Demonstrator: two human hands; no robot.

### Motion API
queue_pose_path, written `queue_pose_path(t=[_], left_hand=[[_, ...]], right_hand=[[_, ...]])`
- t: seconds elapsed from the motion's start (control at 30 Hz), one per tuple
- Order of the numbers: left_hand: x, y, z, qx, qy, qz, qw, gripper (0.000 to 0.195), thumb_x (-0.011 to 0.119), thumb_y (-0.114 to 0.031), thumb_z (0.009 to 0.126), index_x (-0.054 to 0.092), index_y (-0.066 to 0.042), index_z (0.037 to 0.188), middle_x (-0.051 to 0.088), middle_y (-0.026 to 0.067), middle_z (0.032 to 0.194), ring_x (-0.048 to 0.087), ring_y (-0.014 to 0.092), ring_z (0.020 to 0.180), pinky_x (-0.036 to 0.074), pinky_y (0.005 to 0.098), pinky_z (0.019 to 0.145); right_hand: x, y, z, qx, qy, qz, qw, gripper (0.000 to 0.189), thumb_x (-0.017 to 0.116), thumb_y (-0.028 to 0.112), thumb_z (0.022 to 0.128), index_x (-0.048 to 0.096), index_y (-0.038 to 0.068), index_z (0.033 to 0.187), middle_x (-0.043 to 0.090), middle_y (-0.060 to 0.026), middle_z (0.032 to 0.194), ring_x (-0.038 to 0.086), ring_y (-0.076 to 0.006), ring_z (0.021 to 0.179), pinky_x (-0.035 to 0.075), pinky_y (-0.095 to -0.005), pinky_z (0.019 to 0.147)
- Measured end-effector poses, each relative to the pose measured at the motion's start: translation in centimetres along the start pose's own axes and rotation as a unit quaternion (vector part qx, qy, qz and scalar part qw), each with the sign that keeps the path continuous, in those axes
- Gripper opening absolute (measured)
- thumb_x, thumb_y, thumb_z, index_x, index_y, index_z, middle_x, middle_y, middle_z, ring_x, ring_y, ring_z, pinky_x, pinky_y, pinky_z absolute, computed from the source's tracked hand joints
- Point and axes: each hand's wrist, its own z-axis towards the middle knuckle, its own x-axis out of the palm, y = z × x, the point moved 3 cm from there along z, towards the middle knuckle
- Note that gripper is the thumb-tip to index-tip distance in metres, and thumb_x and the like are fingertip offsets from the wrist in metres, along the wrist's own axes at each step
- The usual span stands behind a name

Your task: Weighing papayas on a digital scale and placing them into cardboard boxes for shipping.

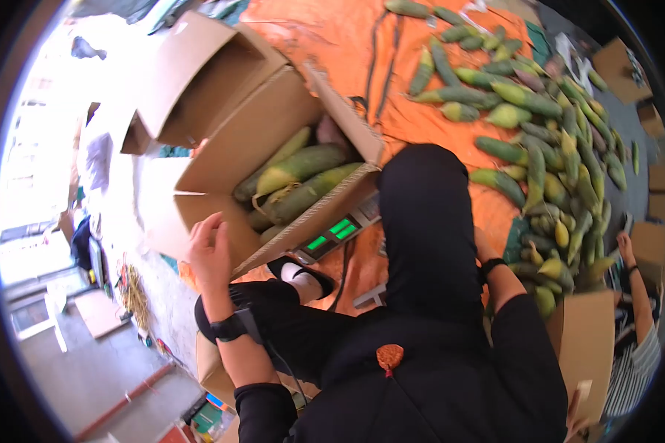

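Note:
My left hand is raised beside the left corner of an open cardboard box. Its fingers are loosely bent, with nothing seen in them. Inside the box lie several green radishes, pale green at one end, and a purplish one near the far corner. A digital scale with lit green displays shows along the box's near side. My right hand is down beside my raised right knee, which hides its fingers; what it touches cannot be seen.
A large heap of green radishes spreads over the orange tarp to the right. Another cardboard box stands near my right elbow. Beyond it are a co-worker's arm and striped garment. A dark strap lies across the tarp.

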Motion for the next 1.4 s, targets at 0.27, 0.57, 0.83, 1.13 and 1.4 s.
queue_pose_path(t=[0.27,0.57,0.83,1.13,1.4], left_hand=[[0.3,-0.6,-0.2,0.049,-0.043,0.01,0.998,0.013,0.068,-0.013,0.078,0.068,-0.006,0.089,0.065,0.01,0.082,0.062,0.031,0.082,0.048,0.0397,0.075],[-4.4,-0.2,-3.9,0.039,-0.093,-0.107,0.989,0.018,0.067,-0.007,0.079,0.067,-0.004,0.097,0.064,0.012,0.093,0.061,0.03,0.09,0.049,0.0362,0.08],[-12.0,5.0,-14.8,-0.087,-0.199,-0.033,0.975,0.019,0.066,-0.006,0.079,0.067,-0.005,0.098,0.064,0.0127,0.094,0.06,0.031,0.091,0.049,0.0376,0.08],[-8.7,11.4,-34.3,-0.359,-0.079,0.14,0.919,0.043,0.074,-0.025,0.074,0.062,-0.008,0.112,0.057,0.0118,0.116,0.052,0.031,0.112,0.042,0.0454,0.092],[-6.0,11.0,-37.5,-0.394,-0.015,0.194,0.898,0.045,0.072,-0.033,0.076,0.061,-0.011,0.114,0.046,0.0138,0.132,0.038,0.034,0.129,0.031,0.0544,0.103]], right_hand=[[-7.5,9.9,5.9,-0.143,0.008,0.22,0.965,0.027,0.043,0.016,0.098,0.059,-0.001,0.11,0.063,-0.0044,0.101,0.059,-0.0182,0.09,0.047,-0.0312,0.084],[-15.0,29.3,2.9,-0.259,-0.004,0.221,0.94,0.022,0.054,0.008,0.095,0.057,0.001,0.115,0.061,-0.0022,0.102,0.058,-0.0098,0.089,0.047,-0.0226,0.075],[-11.6,39.6,-3.1,-0.357,0.061,0.189,0.913,0.021,0.054,0.009,0.096,0.057,0.001,0.115,0.062,-0.0039,0.108,0.056,-0.0105,0.096,0.043,-0.0222,0.082],[-2.3,45.2,-8.2,-0.402,0.147,0.022,0.904,0.022,0.059,0.003,0.086,0.058,0.004,0.108,0.057,-0.002,0.099,0.054,-0.0125,0.094,0.042,-0.0253,0.082],[2.7,44.4,-9.5,-0.572,0.021,-0.322,0.755,0.033,0.068,0.011,0.075,0.059,0.006,0.106,0.06,-0.011,0.101,0.054,-0.0316,0.097,0.04,-0.0404,0.083]])
